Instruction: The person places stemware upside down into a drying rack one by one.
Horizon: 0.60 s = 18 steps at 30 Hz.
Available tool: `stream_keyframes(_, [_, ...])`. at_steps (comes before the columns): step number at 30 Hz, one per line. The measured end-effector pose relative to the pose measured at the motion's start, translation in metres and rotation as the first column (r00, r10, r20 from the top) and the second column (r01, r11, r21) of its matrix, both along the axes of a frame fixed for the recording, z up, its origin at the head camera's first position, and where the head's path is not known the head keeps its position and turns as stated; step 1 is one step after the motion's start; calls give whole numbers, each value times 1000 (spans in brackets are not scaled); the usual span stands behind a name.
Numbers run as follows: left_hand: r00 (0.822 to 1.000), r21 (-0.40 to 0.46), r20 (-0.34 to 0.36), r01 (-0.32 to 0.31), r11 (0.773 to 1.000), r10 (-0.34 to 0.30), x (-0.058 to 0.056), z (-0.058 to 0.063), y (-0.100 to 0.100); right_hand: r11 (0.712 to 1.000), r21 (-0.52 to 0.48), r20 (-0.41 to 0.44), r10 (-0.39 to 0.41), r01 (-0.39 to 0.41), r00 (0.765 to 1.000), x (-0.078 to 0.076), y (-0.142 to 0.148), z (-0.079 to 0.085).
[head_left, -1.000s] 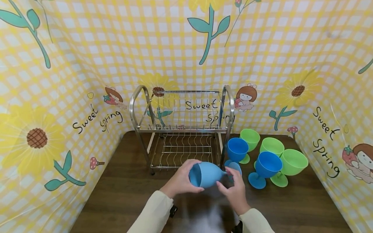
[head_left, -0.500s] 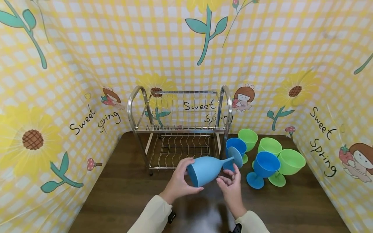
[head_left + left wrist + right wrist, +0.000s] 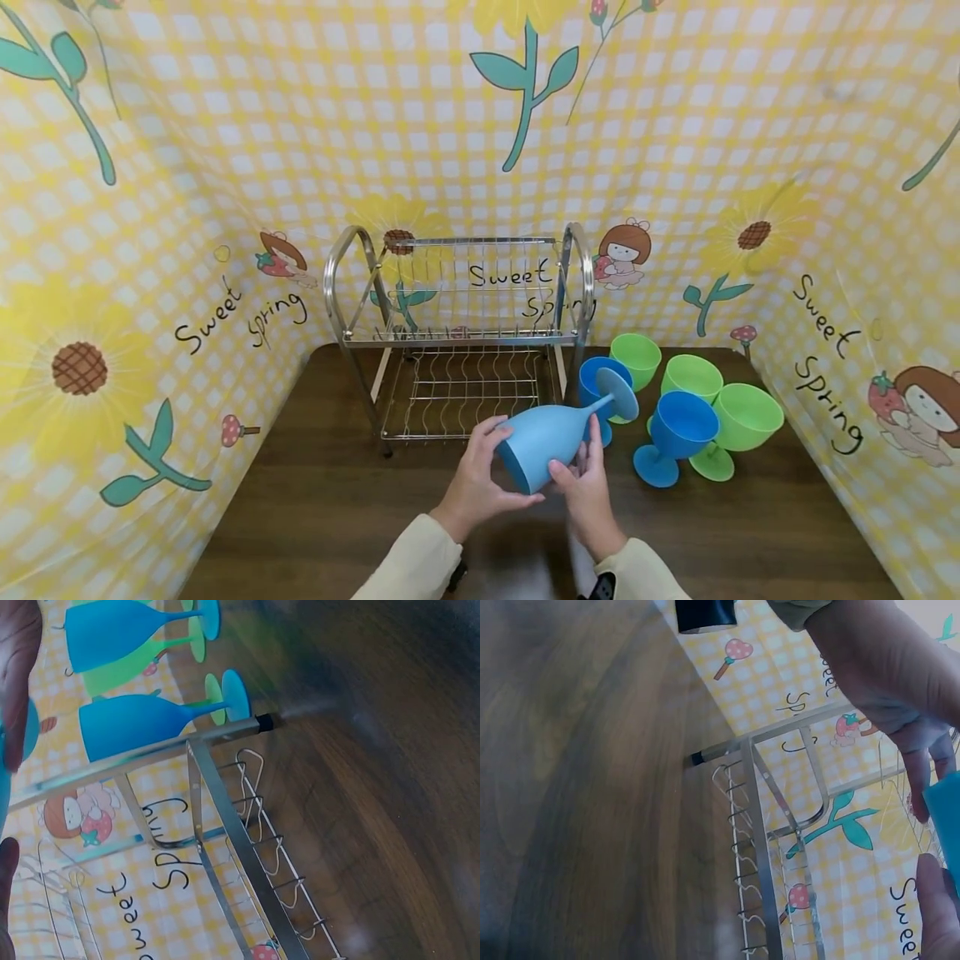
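A light blue goblet (image 3: pixel 546 443) is held in the air over the table, tilted, with its mouth toward the lower left and its round foot at upper right. My left hand (image 3: pixel 477 483) grips it at the rim, thumb below and fingers above. With the thumb on the bowl and fingers behind it, my right hand (image 3: pixel 588 504) holds the end near the stem. The right wrist view shows only a strip of this goblet (image 3: pixel 946 821) at its edge. Two darker blue goblets, one in front (image 3: pixel 684 427) and one behind (image 3: pixel 592 375), stand upright to the right.
A two-tier metal dish rack (image 3: pixel 459 338) stands behind the hands. Three green goblets, at the back (image 3: pixel 637 358), middle (image 3: pixel 693 377) and right (image 3: pixel 750 418), stand near the blue ones. The dark wooden table (image 3: pixel 330 517) is surrounded by checked yellow cloth (image 3: pixel 450 125).
The light blue goblet has tipped so its foot rises and its mouth points lower. My right hand has moved from by the stem onto the bowl; the left keeps the rim.
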State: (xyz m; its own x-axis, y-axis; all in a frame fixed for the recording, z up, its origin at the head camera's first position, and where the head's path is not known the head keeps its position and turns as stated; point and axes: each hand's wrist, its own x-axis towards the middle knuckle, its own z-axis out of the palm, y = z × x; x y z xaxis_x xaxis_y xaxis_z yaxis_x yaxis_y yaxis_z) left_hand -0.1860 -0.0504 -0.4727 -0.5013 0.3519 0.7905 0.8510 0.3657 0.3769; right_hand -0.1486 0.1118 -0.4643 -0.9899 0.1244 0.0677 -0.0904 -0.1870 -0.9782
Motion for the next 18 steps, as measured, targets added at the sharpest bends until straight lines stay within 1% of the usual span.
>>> stream_keyframes(4, [996, -21, -90, -13, 1000, 11, 1, -3, 1, 1000, -23, -7, 9, -9, 1000, 2, -2, 2])
stream_keyframes(9, [989, -42, -150, -7, 999, 1, 5, -8, 2, 999, -30, -23, 11, -12, 1000, 4, -4, 4])
stream_keyframes(12, [986, -42, -169, -14, 999, 7, 6, -8, 1, 999, -31, -17, 8, -9, 1000, 5, -7, 5])
stream_keyframes(18, [980, -30, -200, -8, 1000, 2, 5, -7, 0, 999, -39, -53, 25, -27, 998, 6, -8, 8])
